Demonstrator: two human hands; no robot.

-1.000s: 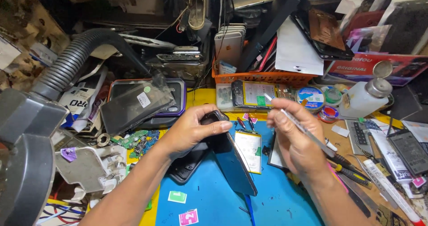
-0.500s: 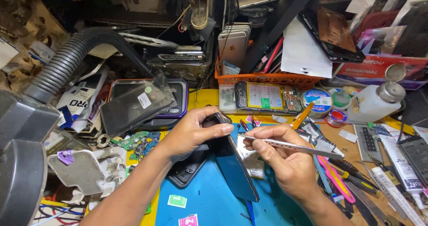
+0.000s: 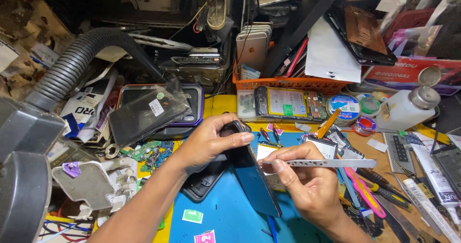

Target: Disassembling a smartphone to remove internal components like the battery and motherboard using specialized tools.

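Note:
My left hand (image 3: 211, 140) grips the top end of a dark phone (image 3: 254, 176) that stands on its edge over the blue work mat (image 3: 225, 219). My right hand (image 3: 307, 183) holds a pair of metal tweezers (image 3: 331, 163) flat, tips pointing left and touching the phone's side near its upper part. A second dark phone body (image 3: 204, 183) lies flat on the mat under my left wrist.
An opened phone with its battery showing (image 3: 288, 103) lies at the back, in front of an orange basket (image 3: 288, 82). A white pump bottle (image 3: 408, 106) stands at right. Hand tools (image 3: 379, 190) lie at right, a grey ribbed hose (image 3: 72, 65) at left.
My right hand has swung the tweezers from pointing up and away to lying level with their tips at the phone's edge. The left hand keeps the phone steady.

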